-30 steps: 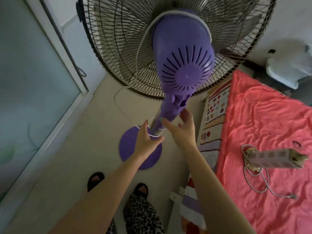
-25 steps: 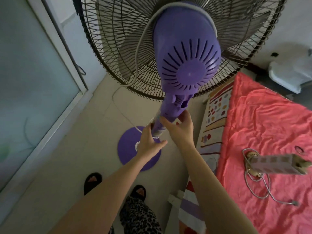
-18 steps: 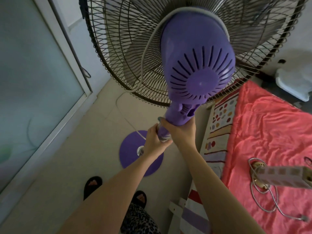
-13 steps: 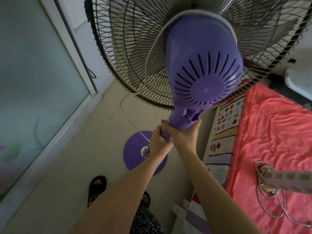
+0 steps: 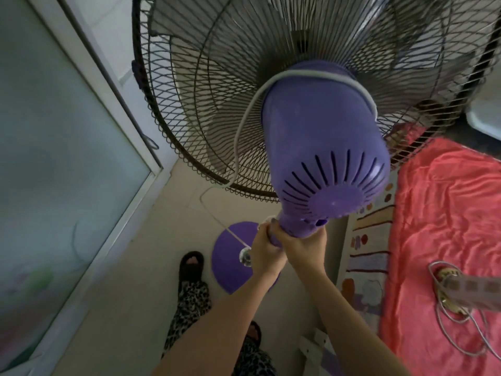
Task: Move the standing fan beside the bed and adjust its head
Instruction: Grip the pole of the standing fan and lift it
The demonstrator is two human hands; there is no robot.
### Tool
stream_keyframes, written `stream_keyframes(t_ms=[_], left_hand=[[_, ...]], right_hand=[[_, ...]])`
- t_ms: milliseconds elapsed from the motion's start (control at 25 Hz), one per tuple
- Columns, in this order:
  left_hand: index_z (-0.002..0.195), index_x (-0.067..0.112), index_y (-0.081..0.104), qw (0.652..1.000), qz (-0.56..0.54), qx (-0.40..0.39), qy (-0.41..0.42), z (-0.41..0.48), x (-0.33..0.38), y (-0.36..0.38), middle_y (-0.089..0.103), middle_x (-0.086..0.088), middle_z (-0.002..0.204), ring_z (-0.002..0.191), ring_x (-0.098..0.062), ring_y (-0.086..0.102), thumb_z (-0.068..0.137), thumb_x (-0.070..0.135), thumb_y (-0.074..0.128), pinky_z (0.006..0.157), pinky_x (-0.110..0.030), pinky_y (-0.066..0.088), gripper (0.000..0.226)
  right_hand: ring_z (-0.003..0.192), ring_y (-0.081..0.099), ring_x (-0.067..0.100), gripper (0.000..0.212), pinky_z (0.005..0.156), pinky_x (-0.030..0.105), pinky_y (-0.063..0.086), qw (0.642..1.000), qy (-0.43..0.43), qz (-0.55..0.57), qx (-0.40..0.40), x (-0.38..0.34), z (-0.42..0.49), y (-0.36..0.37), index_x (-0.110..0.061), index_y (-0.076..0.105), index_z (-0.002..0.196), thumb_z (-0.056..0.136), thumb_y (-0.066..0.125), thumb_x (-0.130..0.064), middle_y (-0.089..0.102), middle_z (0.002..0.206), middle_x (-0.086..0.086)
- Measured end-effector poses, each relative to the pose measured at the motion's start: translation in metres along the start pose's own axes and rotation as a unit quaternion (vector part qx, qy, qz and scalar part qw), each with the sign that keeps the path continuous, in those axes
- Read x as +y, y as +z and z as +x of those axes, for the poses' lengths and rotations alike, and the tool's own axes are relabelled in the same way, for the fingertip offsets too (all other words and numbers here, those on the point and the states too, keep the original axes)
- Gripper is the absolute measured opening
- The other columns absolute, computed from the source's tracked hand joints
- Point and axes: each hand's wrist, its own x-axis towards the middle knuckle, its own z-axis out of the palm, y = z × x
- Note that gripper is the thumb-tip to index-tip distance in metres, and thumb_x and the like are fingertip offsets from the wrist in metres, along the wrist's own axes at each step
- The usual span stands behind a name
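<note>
Standing fan [image 5: 322, 147] fills upper centre of frame, purple motor housing [image 5: 328, 158] tilted toward the camera, wire grille [image 5: 206, 104] behind it, purple round base [image 5: 233, 256] on the beige floor [image 5: 130, 280] at lower centre, just left of the bed [image 5: 444, 240] with its pink cover on the right. Risks, as judgement: fan looks top-heavy with both hands high on the neck, so a carry or drag could swing the base out or tip the head; cause would be the high hold and the weight of the motor end. White power cord [image 5: 238, 147] loops over the housing, runs down past the grille and trails toward the base, so it could snag on the grille, on a foot in a black slipper [image 5: 191, 263], or pull taut if plugged in; plug end not visible. Base sits close to the slipper, toe strike possible when it's set down. Power strip [image 5: 471, 291] with coiled cable lies on the bed at right edge, well apart from the fan, low risk. Fingers near the tilt joint could get pinched if the head drops. Grip: left hand [image 5: 264, 249] clenched around the pole right under the neck, fingers wrapped fully, no gap seen. Right hand [image 5: 303, 245] clenched around the purple neck just below the housing, touching the left hand, thumb side hidden. Whether base is lifted off the floor, cannot tell.
</note>
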Motion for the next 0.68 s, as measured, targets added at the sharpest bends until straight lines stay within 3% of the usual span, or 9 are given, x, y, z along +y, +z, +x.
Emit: stream_keyframes(t_ms=[80, 160, 240, 360, 480, 560, 680], left_hand=[[0.102, 0.030, 0.061, 1.000, -0.005, 0.024, 0.012, -0.002, -0.001, -0.002, 0.064, 0.027, 0.083, 0.084, 0.022, 0.058, 0.082, 0.035, 0.068, 0.065, -0.002, 0.043, 0.022], [0.090, 0.032, 0.059, 1.000, -0.014, 0.018, 0.017, 0.000, 0.001, -0.005, 0.066, 0.024, 0.077, 0.076, 0.014, 0.062, 0.075, 0.043, 0.065, 0.057, -0.008, 0.042, 0.019], [0.090, 0.032, 0.060, 1.000, -0.016, 0.008, 0.019, 0.005, 0.003, -0.007, 0.069, 0.017, 0.077, 0.073, 0.008, 0.063, 0.071, 0.047, 0.066, 0.053, -0.012, 0.044, 0.025], [0.095, 0.033, 0.059, 1.000, -0.017, -0.014, 0.017, 0.017, 0.014, -0.013, 0.072, 0.011, 0.080, 0.074, -0.001, 0.066, 0.066, 0.049, 0.068, 0.062, -0.028, 0.055, 0.034], [0.092, 0.027, 0.059, 0.999, 0.035, -0.008, 0.037, 0.033, 0.041, -0.026, 0.074, 0.004, 0.082, 0.080, -0.016, 0.069, 0.061, 0.050, 0.074, 0.069, -0.037, 0.056, 0.041], [0.087, 0.021, 0.063, 0.995, 0.057, 0.001, 0.076, 0.042, 0.073, -0.038, 0.075, -0.002, 0.080, 0.075, -0.023, 0.070, 0.058, 0.048, 0.081, 0.064, -0.037, 0.056, 0.044], [0.077, 0.018, 0.061, 0.988, 0.044, -0.015, 0.151, 0.051, 0.140, -0.060, 0.074, -0.004, 0.069, 0.060, -0.025, 0.069, 0.057, 0.043, 0.086, 0.052, -0.034, 0.055, 0.040]], right_hand=[[0.081, 0.070, 0.001, 0.059, 0.065, 0.008, 0.053, 1.000, -0.011, -0.018, 0.002, 0.006, -0.001, -0.001, -0.020, 0.067, 0.108, 0.059, 0.093, -0.001, 0.076, 0.092, -0.005], [0.072, 0.070, 0.000, 0.061, 0.060, 0.009, 0.053, 0.999, -0.031, -0.034, 0.002, 0.004, 0.005, -0.004, -0.043, 0.069, 0.090, 0.056, 0.095, 0.001, 0.075, 0.079, -0.018], [0.067, 0.068, -0.005, 0.065, 0.058, 0.011, 0.053, 0.998, -0.049, -0.042, -0.006, -0.002, 0.013, -0.007, -0.050, 0.068, 0.086, 0.053, 0.097, -0.001, 0.073, 0.080, -0.027], [0.058, 0.064, -0.003, 0.030, 0.051, 0.019, 0.051, 0.998, -0.060, -0.027, 0.022, -0.015, 0.023, -0.005, -0.028, 0.071, 0.075, 0.053, 0.092, -0.029, 0.072, 0.071, -0.022], [0.054, 0.060, 0.000, 0.054, 0.050, 0.016, 0.048, 0.997, -0.054, -0.013, 0.046, -0.043, 0.046, 0.001, 0.000, 0.066, 0.079, 0.053, 0.086, -0.042, 0.070, 0.066, -0.004], [0.057, 0.060, -0.001, 0.061, 0.052, 0.013, 0.048, 0.995, -0.065, -0.019, 0.069, -0.078, 0.062, -0.002, 0.001, 0.066, 0.087, 0.051, 0.087, -0.045, 0.070, 0.074, 0.004], [0.055, 0.059, -0.004, 0.066, 0.051, 0.014, 0.049, 0.989, -0.084, -0.034, 0.115, -0.153, 0.091, -0.012, -0.007, 0.068, 0.089, 0.045, 0.085, -0.053, 0.070, 0.074, -0.006]])
